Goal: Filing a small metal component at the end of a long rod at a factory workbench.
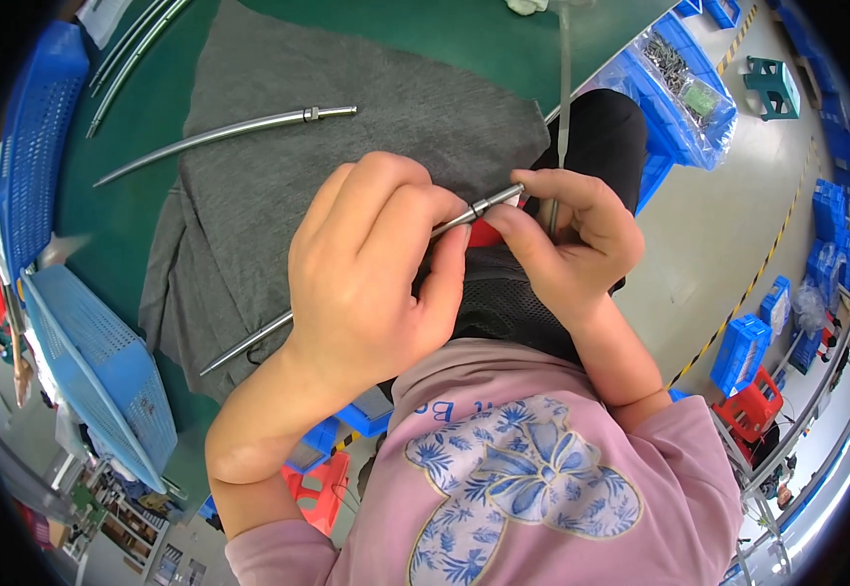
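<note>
My left hand (366, 254) is closed round a slim, shiny metal rod (246, 345). The rod's tapered end sticks out past my left wrist, and its middle is hidden behind the hand. A stepped collar near its other end shows between my hands. My right hand (576, 230) pinches that end between thumb and forefinger. Both hands are above my lap at the near edge of the grey cloth (347, 88). On the cloth lies a similar curved metal rod (220, 132) with a collar, its pointed end reaching over the green table (142, 195).
Several more metal rods (132, 68) lie at the far left. Blue perforated baskets (103, 361) stand along the left side. To the right, a blue bin (713, 142) holds small metal parts in plastic. A green stool (773, 88) and blue crates (741, 354) stand on the floor.
</note>
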Tool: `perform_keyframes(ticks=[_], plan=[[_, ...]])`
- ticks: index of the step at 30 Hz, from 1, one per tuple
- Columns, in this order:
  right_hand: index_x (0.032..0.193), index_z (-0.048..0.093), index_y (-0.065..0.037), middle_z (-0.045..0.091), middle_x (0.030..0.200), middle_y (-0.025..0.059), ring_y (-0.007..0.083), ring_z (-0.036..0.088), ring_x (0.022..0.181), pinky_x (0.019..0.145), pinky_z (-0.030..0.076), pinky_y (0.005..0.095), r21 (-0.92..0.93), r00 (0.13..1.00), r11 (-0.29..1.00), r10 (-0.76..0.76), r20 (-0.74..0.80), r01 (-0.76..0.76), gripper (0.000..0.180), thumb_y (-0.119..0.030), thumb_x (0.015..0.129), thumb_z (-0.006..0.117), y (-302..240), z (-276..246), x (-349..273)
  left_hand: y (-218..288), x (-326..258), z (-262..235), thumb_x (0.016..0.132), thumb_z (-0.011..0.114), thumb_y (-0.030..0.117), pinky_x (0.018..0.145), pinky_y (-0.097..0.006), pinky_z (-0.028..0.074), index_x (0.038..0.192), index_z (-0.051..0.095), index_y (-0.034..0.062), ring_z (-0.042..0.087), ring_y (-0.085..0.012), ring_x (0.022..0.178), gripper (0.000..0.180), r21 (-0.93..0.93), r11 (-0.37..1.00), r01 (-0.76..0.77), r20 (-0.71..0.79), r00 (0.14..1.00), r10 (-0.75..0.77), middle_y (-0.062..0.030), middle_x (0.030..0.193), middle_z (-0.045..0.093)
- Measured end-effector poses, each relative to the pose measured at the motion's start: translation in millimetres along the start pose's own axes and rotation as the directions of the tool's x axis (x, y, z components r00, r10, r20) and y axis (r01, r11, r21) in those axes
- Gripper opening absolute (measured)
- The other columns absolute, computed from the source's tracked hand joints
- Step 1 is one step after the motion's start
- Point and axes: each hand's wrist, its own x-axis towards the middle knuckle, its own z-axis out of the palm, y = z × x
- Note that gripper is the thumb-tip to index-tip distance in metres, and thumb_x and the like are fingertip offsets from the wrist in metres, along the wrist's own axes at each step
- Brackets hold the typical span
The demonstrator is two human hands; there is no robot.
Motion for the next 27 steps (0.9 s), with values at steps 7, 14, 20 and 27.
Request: perform_keyframes(ticks=[7,14,20,27], plan=[[0.097,0.064,0.009,0.060,0.062,0.0037,0.0094,0.064,0.057,0.048,0.049,0.0189,0.400,0.991,0.910,-0.132,0.034,0.108,0.018,0.012,0.079,0.065,-27,-1,25,19,9,-26,0.069,0.069,-0.005,0.048,-0.031,0.044,0.085,0.063,0.0007,0.055,-0.0222,0.055,0.017,-0.112,0.992,0.066,-0.022,0.997,-0.069,-0.0079,0.077,0.055],[0.099,0.070,0.002,0.066,0.072,-0.0017,-0.0009,0.038,0.050,0.044,0.027,0.0157,0.337,0.955,0.914,-0.275,0.107,0.225,0.026,0.004,0.073,0.073,-49,-6,47,30,12,-47,0.071,0.068,-0.007,0.050,-0.028,0.044,0.087,0.064,-0.0009,0.057,-0.0195,0.059,0.017,-0.164,0.985,-0.048,-0.168,0.986,0.020,-0.0085,0.077,0.056],[0.096,0.067,0.003,0.067,0.074,0.0029,0.0002,0.050,0.052,0.045,0.035,0.0149,0.402,0.938,0.897,-0.282,0.200,0.184,0.014,0.003,0.082,0.067,-77,-10,55,38,12,-60,0.071,0.068,-0.007,0.050,-0.028,0.044,0.084,0.063,-0.0008,0.056,-0.0207,0.058,0.016,-0.230,0.960,-0.159,-0.291,0.953,0.088,-0.0088,0.078,0.056],[0.094,0.066,0.004,0.066,0.077,0.0058,0.0028,0.055,0.054,0.046,0.040,0.0161,0.524,0.937,0.829,-0.317,0.148,0.197,0.009,0.002,0.086,0.065,-91,-8,54,41,9,-67,0.074,0.068,-0.007,0.052,-0.025,0.043,0.086,0.064,-0.0023,0.055,-0.0168,0.060,0.014,-0.326,0.928,-0.180,-0.290,0.953,0.083,-0.0093,0.078,0.057]])
